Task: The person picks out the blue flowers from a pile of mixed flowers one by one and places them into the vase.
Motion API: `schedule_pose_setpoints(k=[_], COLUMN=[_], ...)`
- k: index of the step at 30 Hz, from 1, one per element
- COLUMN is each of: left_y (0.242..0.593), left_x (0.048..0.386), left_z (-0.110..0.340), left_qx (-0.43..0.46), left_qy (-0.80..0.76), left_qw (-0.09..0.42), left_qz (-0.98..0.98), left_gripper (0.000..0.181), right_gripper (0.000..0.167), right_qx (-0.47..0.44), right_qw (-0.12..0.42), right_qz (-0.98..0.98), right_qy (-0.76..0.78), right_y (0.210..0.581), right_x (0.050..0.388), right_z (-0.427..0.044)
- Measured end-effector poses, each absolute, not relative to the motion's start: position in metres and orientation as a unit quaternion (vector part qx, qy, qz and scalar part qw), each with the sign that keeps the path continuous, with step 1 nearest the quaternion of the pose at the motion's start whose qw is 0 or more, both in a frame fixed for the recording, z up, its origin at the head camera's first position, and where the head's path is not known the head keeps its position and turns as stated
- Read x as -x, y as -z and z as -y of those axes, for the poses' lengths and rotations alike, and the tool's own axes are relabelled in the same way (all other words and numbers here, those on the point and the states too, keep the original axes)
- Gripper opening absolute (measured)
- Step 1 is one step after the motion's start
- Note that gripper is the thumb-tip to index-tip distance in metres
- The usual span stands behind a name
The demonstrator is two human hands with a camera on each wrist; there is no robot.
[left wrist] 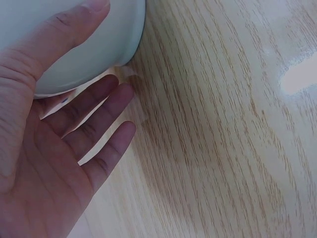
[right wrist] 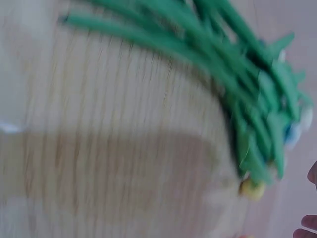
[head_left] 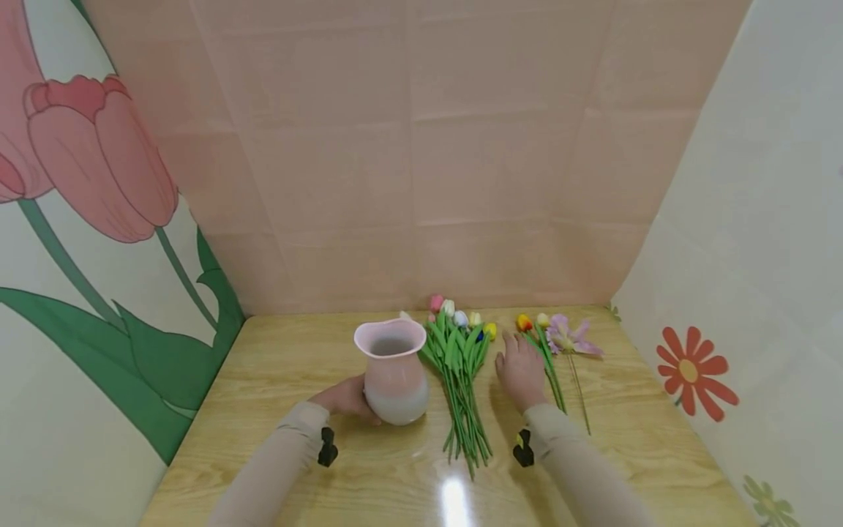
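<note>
A pink vase (head_left: 396,380), fading to pale grey at its round base, stands left of the flowers. My left hand (head_left: 347,399) holds it low on its left side; in the left wrist view the thumb lies along the wall (left wrist: 94,54) and the other fingers reach around near the base edge. My right hand (head_left: 522,369) is over the table between a bundle of artificial tulips (head_left: 461,359) and a smaller group with a red-orange tulip (head_left: 524,323). Nothing shows in its fingers. Only its fingertips (right wrist: 309,223) appear at the edge of the blurred right wrist view.
A light purple flower (head_left: 568,337) on a thin stem lies at the right, beside a pale yellow tulip (head_left: 543,320). All lie on a wood-grain table (head_left: 283,359). A pink cloth backdrop (head_left: 408,183) rises at the back, with printed flower panels on both sides.
</note>
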State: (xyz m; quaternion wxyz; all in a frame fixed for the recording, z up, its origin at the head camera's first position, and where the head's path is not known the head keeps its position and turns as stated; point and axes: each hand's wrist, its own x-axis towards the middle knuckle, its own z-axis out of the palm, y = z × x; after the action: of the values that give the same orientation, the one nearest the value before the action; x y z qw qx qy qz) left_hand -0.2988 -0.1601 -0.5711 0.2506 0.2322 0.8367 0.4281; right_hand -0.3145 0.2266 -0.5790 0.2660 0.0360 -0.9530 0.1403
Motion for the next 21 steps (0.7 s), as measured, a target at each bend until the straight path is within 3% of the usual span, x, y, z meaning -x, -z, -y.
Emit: schedule_pose_setpoints(k=[5,11,14,18,21], left_y=[0.570,0.568,0.569,0.571,0.572], left_x=[0.298,0.298,0.297,0.297,0.297], left_z=[0.160,0.160,0.160,0.160,0.160], left_qx=[-0.231,-0.227,-0.229,-0.235,-0.236], left_qy=[-0.426,-0.428,-0.433,-0.431,-0.428], left_qw=[0.247,0.251,0.253,0.252,0.250], left_qz=[-0.839,-0.838,-0.834,-0.834,-0.836], left_gripper=[0.096,0.095,0.094,0.093,0.094], right_gripper=[0.050,0.027,0.018,0.021,0.022], right_qx=[-0.060,-0.085,-0.090,-0.077,-0.072], right_qw=[0.211,0.169,0.123,0.048,0.028], right_qz=[0.963,0.974,0.978,0.983,0.983], right_qy=[-0.153,-0.127,-0.139,-0.159,-0.167], right_y=[0.565,0.569,0.573,0.578,0.583], right_x=[0.307,0.297,0.292,0.286,0.285], right_z=[-0.191,-0.162,-0.154,-0.147,-0.142])
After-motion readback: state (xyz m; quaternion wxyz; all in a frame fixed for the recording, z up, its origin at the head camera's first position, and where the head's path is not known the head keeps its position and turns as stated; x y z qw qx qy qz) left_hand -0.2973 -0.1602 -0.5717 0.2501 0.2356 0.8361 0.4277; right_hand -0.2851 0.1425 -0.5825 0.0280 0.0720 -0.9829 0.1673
